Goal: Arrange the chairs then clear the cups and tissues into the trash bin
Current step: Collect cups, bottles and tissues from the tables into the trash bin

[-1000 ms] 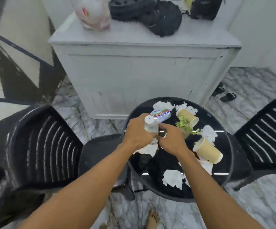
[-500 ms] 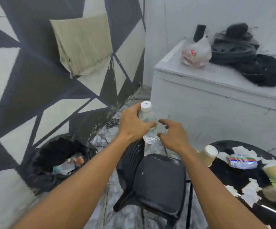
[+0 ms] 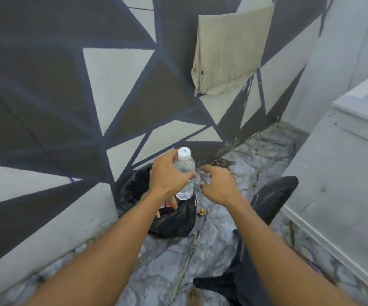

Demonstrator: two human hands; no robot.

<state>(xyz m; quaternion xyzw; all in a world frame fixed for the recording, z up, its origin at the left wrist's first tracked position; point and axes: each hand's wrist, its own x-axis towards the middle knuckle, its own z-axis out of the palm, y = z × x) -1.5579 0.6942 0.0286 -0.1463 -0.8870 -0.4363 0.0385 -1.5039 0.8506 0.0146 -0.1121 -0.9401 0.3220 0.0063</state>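
Observation:
My left hand (image 3: pixel 167 176) grips a small clear plastic bottle (image 3: pixel 186 173) with a white cap, held upright. The bottle hangs right above the black-bagged trash bin (image 3: pixel 174 221), which stands against the patterned wall with some litter inside. My right hand (image 3: pixel 219 185) hovers just right of the bottle without touching it, its fingers loosely curled and holding nothing. A black chair (image 3: pixel 269 200) stands right of the bin, under my right forearm. No cups or tissues are in view.
A white cabinet (image 3: pixel 344 173) fills the right side. A beige cloth (image 3: pixel 229 47) hangs on the black-and-white triangle wall. The marble floor (image 3: pixel 169 268) shows a small scrap (image 3: pixel 201 212) beside the bin.
My view swung left from the round table to the wall and bin. My left hand carried the bottle along and now holds it over the bin; my right hand came off the bottle.

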